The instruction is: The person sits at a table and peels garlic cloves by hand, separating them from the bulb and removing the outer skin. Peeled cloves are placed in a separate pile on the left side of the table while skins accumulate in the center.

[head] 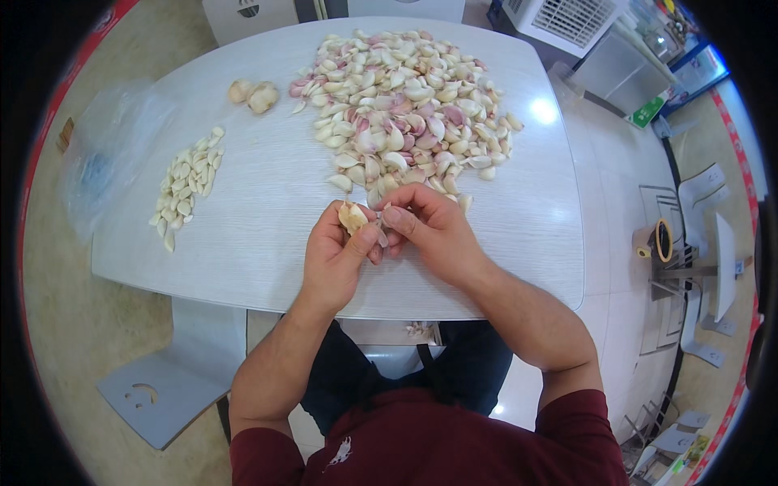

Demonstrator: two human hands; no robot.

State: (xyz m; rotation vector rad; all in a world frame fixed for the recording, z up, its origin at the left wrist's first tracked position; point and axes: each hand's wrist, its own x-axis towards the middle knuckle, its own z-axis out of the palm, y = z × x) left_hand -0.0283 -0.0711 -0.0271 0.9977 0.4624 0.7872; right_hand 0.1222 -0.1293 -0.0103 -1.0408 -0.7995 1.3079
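Note:
My left hand (pixel 340 249) holds part of a garlic bulb (pixel 352 217), its papery skin yellowish and a pale clove showing. Close against it, my right hand (pixel 428 228) pinches a bit at the bulb's right side, where a thin flap of skin (pixel 382 236) hangs between the fingers. Just beyond both hands spreads a large heap of separated garlic cloves (pixel 407 103), many with purplish skin. To the left lies a smaller pile of peeled-looking cloves (pixel 188 179). Two whole garlic bulbs (pixel 254 95) sit side by side near the far left.
Everything rests on a white wood-grain table (pixel 261 176). A clear plastic bag (pixel 112 152) hangs over its left edge. A grey chair (pixel 176 376) stands at the near left. Below the table edge, a container (pixel 389 333) holds scraps between my legs. A white appliance (pixel 565 24) stands at the far right.

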